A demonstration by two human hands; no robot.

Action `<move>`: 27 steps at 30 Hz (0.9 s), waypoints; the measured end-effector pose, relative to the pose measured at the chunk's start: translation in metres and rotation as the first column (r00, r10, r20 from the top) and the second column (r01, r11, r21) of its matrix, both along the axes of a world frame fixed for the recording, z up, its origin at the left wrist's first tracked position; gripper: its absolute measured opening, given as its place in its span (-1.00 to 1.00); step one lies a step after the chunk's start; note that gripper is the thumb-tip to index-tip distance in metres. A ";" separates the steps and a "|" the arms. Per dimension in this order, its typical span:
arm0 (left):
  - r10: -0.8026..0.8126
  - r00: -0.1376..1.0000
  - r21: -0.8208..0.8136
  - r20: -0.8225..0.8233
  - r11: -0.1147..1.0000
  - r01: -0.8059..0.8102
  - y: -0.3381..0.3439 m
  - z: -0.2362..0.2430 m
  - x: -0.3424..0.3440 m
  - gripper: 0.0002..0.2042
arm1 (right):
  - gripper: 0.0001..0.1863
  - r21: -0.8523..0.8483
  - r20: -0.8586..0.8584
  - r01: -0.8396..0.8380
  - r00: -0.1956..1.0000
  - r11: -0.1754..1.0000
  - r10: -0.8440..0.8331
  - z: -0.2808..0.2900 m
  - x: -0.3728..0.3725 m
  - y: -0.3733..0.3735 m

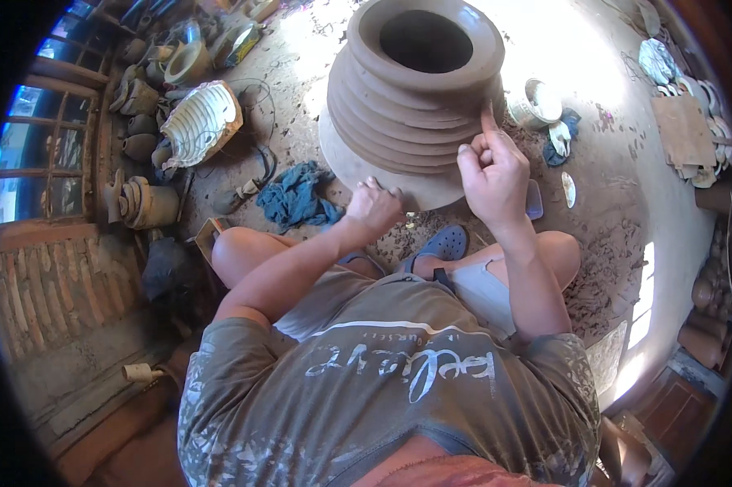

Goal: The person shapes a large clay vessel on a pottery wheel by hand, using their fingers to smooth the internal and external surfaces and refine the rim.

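A large ribbed clay vessel [415, 81] with a wide open mouth stands on a round clay base [358, 166] in front of my knees. My right hand [493, 174] is raised beside the vessel's right side, index finger pointing up and touching the ribbed wall, the other fingers curled. My left hand [374, 207] is curled into a fist, resting at the near edge of the round base. Whether either hand holds a small tool is unclear.
A blue rag [297, 196] lies on the dirt floor to the left. A ribbed white mould [200, 122] and several clay pots [143, 203] stand further left. A small white bowl [535, 101] sits right of the vessel. Blue sandals [441, 243] are on my feet.
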State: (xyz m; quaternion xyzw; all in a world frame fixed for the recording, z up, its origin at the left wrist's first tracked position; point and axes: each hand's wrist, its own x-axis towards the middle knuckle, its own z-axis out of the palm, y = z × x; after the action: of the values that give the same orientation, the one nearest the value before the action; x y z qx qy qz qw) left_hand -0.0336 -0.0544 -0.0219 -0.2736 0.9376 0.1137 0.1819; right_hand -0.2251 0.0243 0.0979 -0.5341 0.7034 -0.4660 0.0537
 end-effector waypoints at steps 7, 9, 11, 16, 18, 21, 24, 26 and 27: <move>-0.106 0.992 0.158 -0.062 0.981 0.115 0.044 -0.010 -0.041 -0.65 | -0.35 -0.038 -0.115 0.033 0.993 0.999 -0.038 -0.006 0.030 -0.002; -0.048 0.905 0.069 -0.423 0.994 0.085 0.052 -0.056 -0.047 -0.64 | -0.33 -0.068 -0.134 0.008 0.991 0.998 -0.017 -0.007 0.043 -0.005; 0.094 0.704 0.196 -0.704 0.979 0.065 0.056 -0.060 -0.051 -0.60 | -0.38 -0.043 -0.140 0.008 0.990 0.999 -0.014 -0.001 0.051 -0.002; 0.195 0.547 0.310 -0.814 0.942 0.126 0.057 -0.044 -0.040 -0.58 | -0.81 -0.182 -0.053 -0.156 0.987 0.971 0.149 -0.002 0.060 0.016; 0.133 0.773 0.298 -0.621 0.952 0.076 0.046 -0.028 -0.036 -0.60 | -0.88 -0.165 -0.034 -0.146 0.989 0.975 0.142 -0.009 0.039 0.028; 0.112 0.984 0.235 -0.138 0.969 -0.077 0.020 0.011 -0.028 -0.55 | -0.89 -0.012 0.006 -0.168 0.986 0.986 0.168 -0.030 0.014 0.047; 0.587 0.769 0.921 -0.254 0.389 0.008 0.016 0.015 -0.003 -0.43 | -0.83 0.038 -0.070 -0.264 0.961 0.964 0.266 -0.051 0.006 0.065; 0.629 0.740 0.954 -0.239 0.293 0.058 0.026 0.022 0.000 -0.37 | -0.82 0.034 -0.227 -0.355 0.908 0.934 0.353 -0.060 0.005 0.071; 0.628 0.746 0.962 -0.219 0.268 0.057 0.030 0.024 0.001 -0.37 | -0.76 0.112 -0.261 -0.418 0.863 0.901 0.433 -0.064 0.003 0.075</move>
State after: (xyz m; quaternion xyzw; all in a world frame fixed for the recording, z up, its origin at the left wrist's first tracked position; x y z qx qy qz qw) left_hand -0.0324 -0.0241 0.0021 -0.2451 0.6281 0.7384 -0.0111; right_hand -0.2222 0.0996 0.0334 -0.7349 0.5803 -0.3441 0.0689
